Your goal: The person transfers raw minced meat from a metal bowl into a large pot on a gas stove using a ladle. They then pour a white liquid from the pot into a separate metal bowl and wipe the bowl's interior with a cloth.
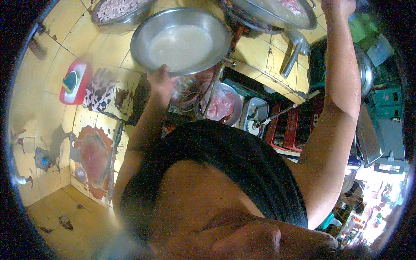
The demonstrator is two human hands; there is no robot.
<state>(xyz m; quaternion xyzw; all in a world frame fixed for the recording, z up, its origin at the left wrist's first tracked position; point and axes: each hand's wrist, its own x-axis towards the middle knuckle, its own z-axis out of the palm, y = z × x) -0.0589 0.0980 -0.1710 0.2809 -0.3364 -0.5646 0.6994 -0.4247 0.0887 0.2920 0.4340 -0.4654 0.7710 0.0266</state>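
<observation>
My left hand (162,79) grips the near rim of a wide stainless steel basin (139,48), thumb over the edge. The basin's bottom looks pale and cloudy; whether that is liquid I cannot tell. My right arm reaches up along the right side, and my right hand (339,7) is cut off by the top edge, its fingers hidden. Just left of that hand is a large metal pan (276,16) with cloudy liquid and some pinkish pieces in it. Beyond the basin, at upper left, another metal bowl (130,22) holds pale chopped pieces.
A metal-handled pot or ladle (292,60) lies on the yellow tiled counter (260,52). Below are a tub with a plastic bag of meat (221,105) and a grey container (256,110). A red-and-white tray with a sponge (76,83) and spotted cloth (99,91) lie left.
</observation>
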